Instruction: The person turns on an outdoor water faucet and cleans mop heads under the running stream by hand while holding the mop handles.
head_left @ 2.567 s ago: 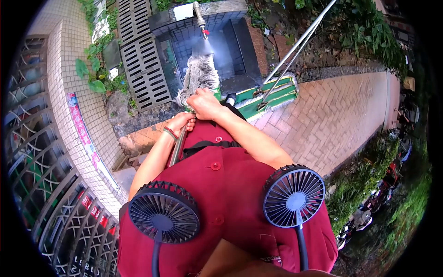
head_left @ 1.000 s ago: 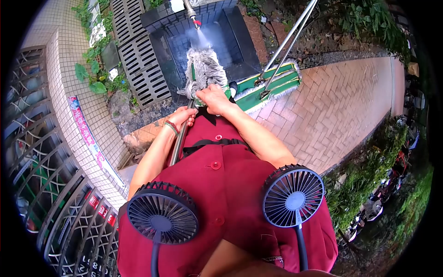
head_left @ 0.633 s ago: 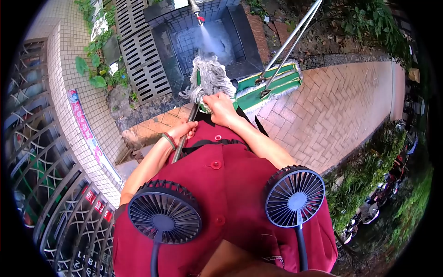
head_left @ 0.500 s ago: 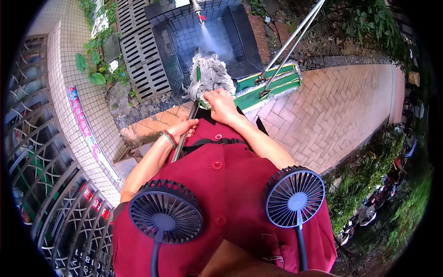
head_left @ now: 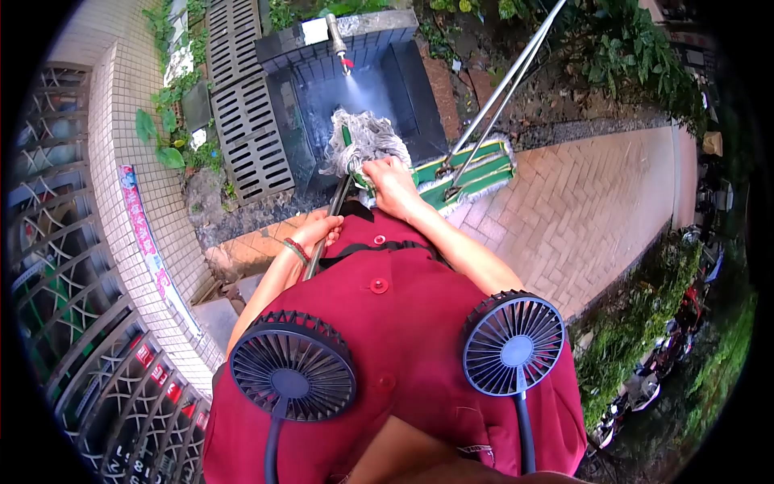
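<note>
A string mop (head_left: 372, 139) with grey-white strands and a green frame hangs over the near edge of the dark tiled basin (head_left: 419, 97). My left hand (head_left: 317, 229), with a beaded bracelet at the wrist, is closed around the metal mop handle (head_left: 339, 196). Higher up and to the right, my right hand (head_left: 390, 184) is closed on the mop's strands near the frame; its fingertips are partly hidden. Water sprays from the tap (head_left: 338, 40) with a red lever into the basin beyond the mop head.
A wide flat mop (head_left: 476, 173) with a green top and metal poles lies right of the basin. Slotted drain grates (head_left: 251, 133) run along its left. Brick paving (head_left: 564, 202), a tiled wall (head_left: 121, 105) and plants surround me. Two small fans (head_left: 516, 347) hang before my chest.
The camera view has shifted, so the basin and tap sit lower in the picture and more of the tap shows. Both hands keep their hold on the mop.
</note>
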`<action>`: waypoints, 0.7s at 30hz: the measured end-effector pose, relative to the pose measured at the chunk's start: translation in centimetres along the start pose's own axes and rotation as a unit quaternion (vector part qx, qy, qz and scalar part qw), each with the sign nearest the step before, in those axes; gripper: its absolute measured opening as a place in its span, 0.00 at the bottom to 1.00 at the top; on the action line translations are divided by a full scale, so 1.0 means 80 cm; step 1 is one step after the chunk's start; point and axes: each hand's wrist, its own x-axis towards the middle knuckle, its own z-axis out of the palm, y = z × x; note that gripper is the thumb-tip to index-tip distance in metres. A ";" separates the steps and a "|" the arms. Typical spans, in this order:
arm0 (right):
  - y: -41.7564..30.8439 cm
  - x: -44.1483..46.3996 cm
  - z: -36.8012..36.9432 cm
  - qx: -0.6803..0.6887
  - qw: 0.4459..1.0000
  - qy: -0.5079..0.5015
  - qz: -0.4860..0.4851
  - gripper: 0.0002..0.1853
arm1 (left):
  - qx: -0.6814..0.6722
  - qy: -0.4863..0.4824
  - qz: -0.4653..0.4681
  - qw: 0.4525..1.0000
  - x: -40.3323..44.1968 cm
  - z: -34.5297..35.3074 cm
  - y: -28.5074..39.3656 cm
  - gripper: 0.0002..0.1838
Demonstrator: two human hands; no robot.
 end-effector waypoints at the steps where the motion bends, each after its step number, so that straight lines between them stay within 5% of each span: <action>1: 0.001 0.003 -0.001 0.005 1.000 0.011 0.001 0.16 | -0.001 0.003 0.006 1.000 0.003 0.001 0.005 0.07; 8: 0.042 0.053 0.024 0.034 0.999 0.025 -0.026 0.20 | -0.052 0.011 0.004 0.999 0.038 -0.001 0.039 0.06; 21: 0.031 0.193 -0.044 -0.027 0.982 -0.160 -0.100 0.13 | -0.124 0.006 0.013 0.992 0.049 0.014 0.075 0.05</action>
